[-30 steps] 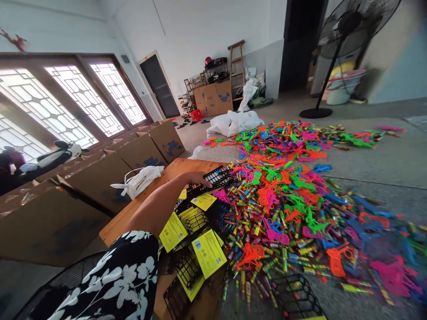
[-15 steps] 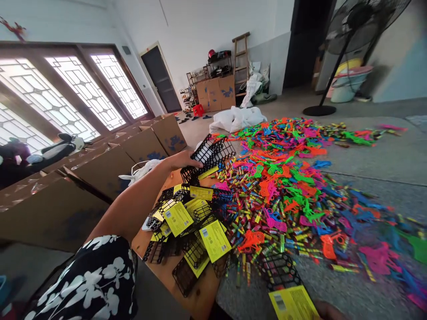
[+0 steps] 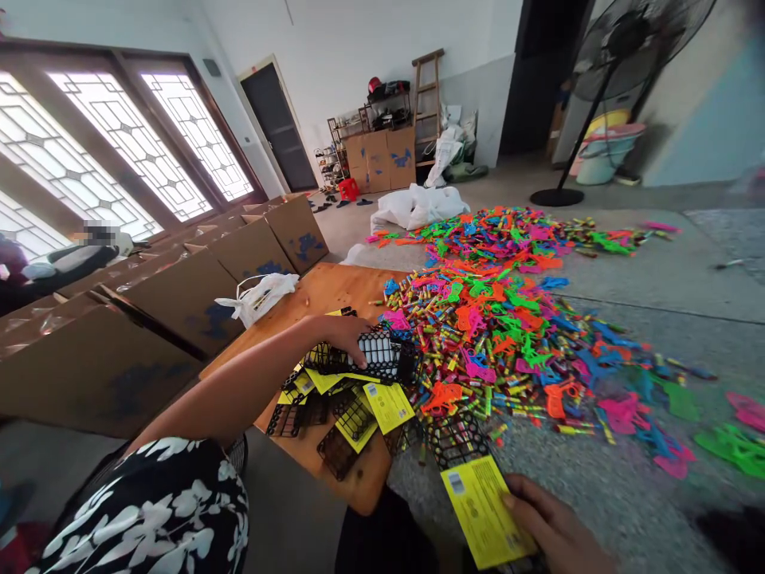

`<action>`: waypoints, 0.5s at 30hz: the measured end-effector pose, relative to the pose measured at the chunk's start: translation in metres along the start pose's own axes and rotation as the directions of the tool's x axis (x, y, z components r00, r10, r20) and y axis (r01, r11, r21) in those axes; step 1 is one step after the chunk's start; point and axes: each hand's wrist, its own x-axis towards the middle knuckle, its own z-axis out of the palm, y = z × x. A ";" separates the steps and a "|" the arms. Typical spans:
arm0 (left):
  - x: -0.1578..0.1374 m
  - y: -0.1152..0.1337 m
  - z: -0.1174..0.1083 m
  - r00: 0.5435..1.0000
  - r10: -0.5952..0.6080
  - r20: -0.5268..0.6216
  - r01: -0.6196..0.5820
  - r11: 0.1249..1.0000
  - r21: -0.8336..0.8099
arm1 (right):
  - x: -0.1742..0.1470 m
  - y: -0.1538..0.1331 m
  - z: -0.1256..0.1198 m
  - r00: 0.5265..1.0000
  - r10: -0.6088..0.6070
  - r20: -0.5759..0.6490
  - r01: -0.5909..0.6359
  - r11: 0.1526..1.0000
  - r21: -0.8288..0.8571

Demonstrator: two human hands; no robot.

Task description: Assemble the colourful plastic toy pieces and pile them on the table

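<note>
My left hand is closed on a black plastic lattice holder, low over the pile on the wooden board. Its thumb shows on the front of the holder, and the other fingers are partly hidden. Under and around it lie several similar holders and yellow printed cards. At the lower right, my right hand pinches the edge of another yellow card. A black lattice holder extends from that card's top. Beside the board spreads a heap of bright plastic toy guns and small striped tubes.
Cardboard boxes stand in a row at the left. A white plastic bag rests on the board, and a white sack lies beyond the heap. A standing fan, a ladder and buckets are farther back.
My left hand has brought the black holder down and nearer, onto the pile. My right hand has come farther into view with the yellow card. The view has shifted slightly.
</note>
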 end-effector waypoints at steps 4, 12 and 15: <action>0.010 -0.014 0.009 0.996 -0.054 0.066 0.045 0.991 0.126 | 0.009 -0.011 0.018 0.998 -0.053 -0.030 0.054 0.998 0.023; -0.041 -0.014 -0.029 0.903 -0.018 -0.428 0.086 0.986 0.140 | 0.054 -0.052 0.069 0.952 -0.301 0.053 0.305 0.925 -0.228; -0.089 -0.020 -0.035 0.767 -0.031 -0.641 -0.008 0.998 -0.058 | 0.079 -0.065 0.103 0.901 -0.432 0.052 0.417 0.823 -0.386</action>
